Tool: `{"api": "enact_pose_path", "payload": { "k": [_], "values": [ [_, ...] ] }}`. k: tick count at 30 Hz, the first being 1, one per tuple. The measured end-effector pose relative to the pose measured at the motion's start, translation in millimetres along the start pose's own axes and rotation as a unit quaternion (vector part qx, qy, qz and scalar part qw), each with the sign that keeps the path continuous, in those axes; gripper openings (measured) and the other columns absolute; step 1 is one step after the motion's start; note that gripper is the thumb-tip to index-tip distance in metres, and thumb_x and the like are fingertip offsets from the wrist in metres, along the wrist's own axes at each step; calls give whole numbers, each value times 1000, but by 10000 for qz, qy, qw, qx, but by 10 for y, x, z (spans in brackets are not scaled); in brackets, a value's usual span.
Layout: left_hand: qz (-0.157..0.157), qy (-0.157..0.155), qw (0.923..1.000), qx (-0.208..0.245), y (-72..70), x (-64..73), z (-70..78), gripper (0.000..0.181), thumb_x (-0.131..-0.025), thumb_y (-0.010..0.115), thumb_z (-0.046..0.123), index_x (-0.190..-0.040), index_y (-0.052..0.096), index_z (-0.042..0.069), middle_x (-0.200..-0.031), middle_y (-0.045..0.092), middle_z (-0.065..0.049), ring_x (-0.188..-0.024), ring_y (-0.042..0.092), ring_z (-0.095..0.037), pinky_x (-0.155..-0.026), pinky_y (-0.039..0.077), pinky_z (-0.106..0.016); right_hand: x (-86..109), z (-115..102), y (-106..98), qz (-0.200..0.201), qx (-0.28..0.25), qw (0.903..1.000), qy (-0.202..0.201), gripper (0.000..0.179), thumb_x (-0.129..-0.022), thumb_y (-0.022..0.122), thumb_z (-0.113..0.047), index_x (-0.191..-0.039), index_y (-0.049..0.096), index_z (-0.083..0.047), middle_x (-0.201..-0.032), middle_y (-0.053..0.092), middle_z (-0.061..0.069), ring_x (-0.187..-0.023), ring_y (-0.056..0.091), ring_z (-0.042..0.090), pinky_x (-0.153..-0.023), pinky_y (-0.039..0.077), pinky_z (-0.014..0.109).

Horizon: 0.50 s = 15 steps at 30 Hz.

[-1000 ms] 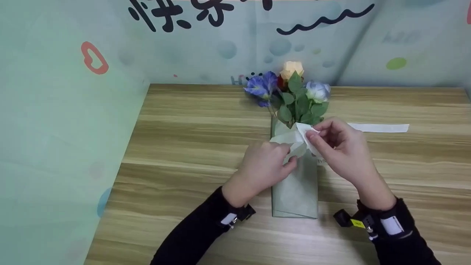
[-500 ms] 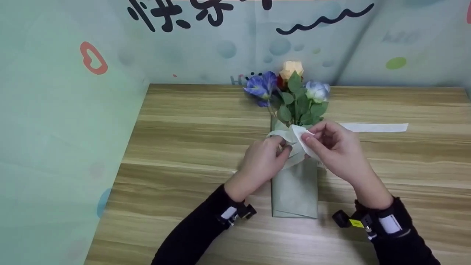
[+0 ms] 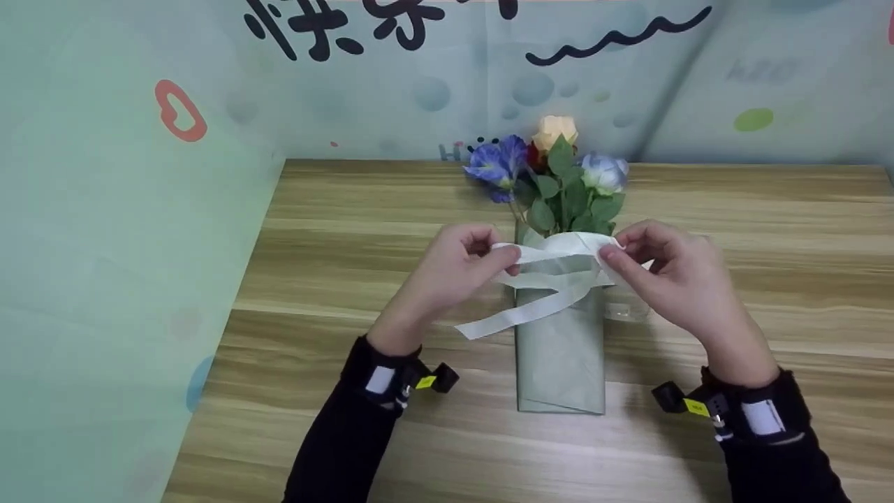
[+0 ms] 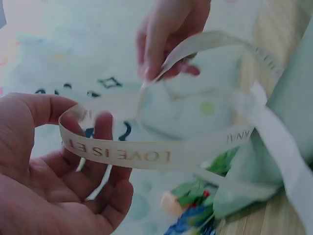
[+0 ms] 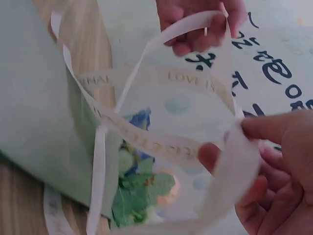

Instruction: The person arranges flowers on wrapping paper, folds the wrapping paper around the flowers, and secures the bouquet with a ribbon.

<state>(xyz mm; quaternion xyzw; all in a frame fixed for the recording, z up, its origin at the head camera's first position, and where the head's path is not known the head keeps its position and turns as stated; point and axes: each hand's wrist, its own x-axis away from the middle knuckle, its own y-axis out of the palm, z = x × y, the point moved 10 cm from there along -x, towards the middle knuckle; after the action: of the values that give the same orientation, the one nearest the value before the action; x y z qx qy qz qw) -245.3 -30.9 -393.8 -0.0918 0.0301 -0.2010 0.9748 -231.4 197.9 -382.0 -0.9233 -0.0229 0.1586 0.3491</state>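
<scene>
A long white ribbon [image 3: 552,307] with gold lettering crosses the wrapped bouquet in loops. My left hand [image 3: 457,269] pinches one loop of it left of the wrap, between thumb and fingers. On the other side my right hand [image 3: 684,286] pinches the ribbon near the wrap's right edge. Lettering reading "LOVE IS" shows on the ribbon [image 4: 146,154] in the left wrist view. Beneath lies pale green wrapping paper [image 3: 559,363], folded flat and long. Out of its far end come a blue-purple flower [image 3: 497,164], a cream rose [image 3: 557,133], a pale blue flower [image 3: 604,173] and green leaves [image 3: 574,199].
The bouquet lies on a wood-grain table [image 3: 335,279]. A printed backdrop [image 3: 433,91] rises behind the table's far edge and another pale green sheet [image 3: 105,279] stands at the left. A small clear piece [image 3: 626,311] sits beside the wrap.
My hands have moved apart, the left one outward to the left, drawing a ribbon loop between them. The ribbon strip lying at the right is gone from there; a tail now points lower left.
</scene>
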Motion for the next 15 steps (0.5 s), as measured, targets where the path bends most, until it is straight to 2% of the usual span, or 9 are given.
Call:
{"api": "enact_pose_path", "payload": {
  "k": [2, 3, 5, 7, 10, 12, 15],
  "values": [
    [143, 8, 9998, 112, -145, -3, -17, 21, -94, 63, 14, -74, 59, 10, -63, 62, 2, -53, 48, -12, -48, 33, -24, 0, 12, -12, -212, 201, 9994, -162, 15, -91, 71, -32, -99, 72, -20, -84, 76, -2, -59, 61, 1, -51, 45, 15],
    [191, 10, 9998, 25, -211, -2, -28, 22, -94, 63, 15, -73, 58, 11, -60, 59, 2, -49, 45, -12, -46, 30, -25, 2, 17, -23, -296, 284, 9989, -240, 14, -92, 71, -30, -101, 72, -20, -86, 77, -2, -61, 61, -2, -52, 45, 15],
    [297, 101, 9983, -484, -337, 9, -34, 24, -94, 63, 18, -72, 55, 12, -54, 49, 3, -45, 36, -12, -44, 25, -25, 12, 22, -61, -350, 471, 9973, -442, 14, -91, 72, -25, -104, 72, -20, -89, 78, -1, -60, 59, -4, -51, 43, 14],
    [311, 203, 9927, -1150, -430, 27, -22, 25, -93, 63, 23, -71, 54, 15, -53, 42, 5, -45, 34, -11, -45, 26, -25, 27, 28, -113, -281, 702, 9952, -614, 14, -88, 74, -23, -102, 72, -20, -88, 78, -2, -55, 55, -4, -47, 39, 15],
    [192, 360, 9755, -2162, -518, 74, 7, 27, -92, 64, 27, -70, 53, 18, -56, 37, 8, -49, 35, -9, -50, 30, -25, 58, 33, -215, 101, 1036, 9905, -894, 14, -82, 80, -21, -93, 71, -19, -79, 75, -5, -52, 49, -5, -45, 35, 13],
    [12, 386, 9651, -2592, -553, 116, 6, 28, -93, 63, 26, -69, 51, 17, -57, 37, 7, -50, 35, -9, -52, 31, -26, 83, 42, -281, 297, 1165, 9868, -1087, 15, -80, 82, -20, -88, 70, -17, -74, 69, -7, -55, 46, -4, -48, 34, 13],
    [-290, 225, 9483, -3153, -605, 174, -62, 32, -93, 61, 25, -66, 45, 17, -58, 35, 7, -51, 33, -9, -54, 31, -26, 113, 90, -339, 257, 1062, 9846, -1361, 16, -78, 82, -13, -85, 68, -14, -79, 60, -7, -69, 45, -1, -56, 33, 13]
  ]
}}
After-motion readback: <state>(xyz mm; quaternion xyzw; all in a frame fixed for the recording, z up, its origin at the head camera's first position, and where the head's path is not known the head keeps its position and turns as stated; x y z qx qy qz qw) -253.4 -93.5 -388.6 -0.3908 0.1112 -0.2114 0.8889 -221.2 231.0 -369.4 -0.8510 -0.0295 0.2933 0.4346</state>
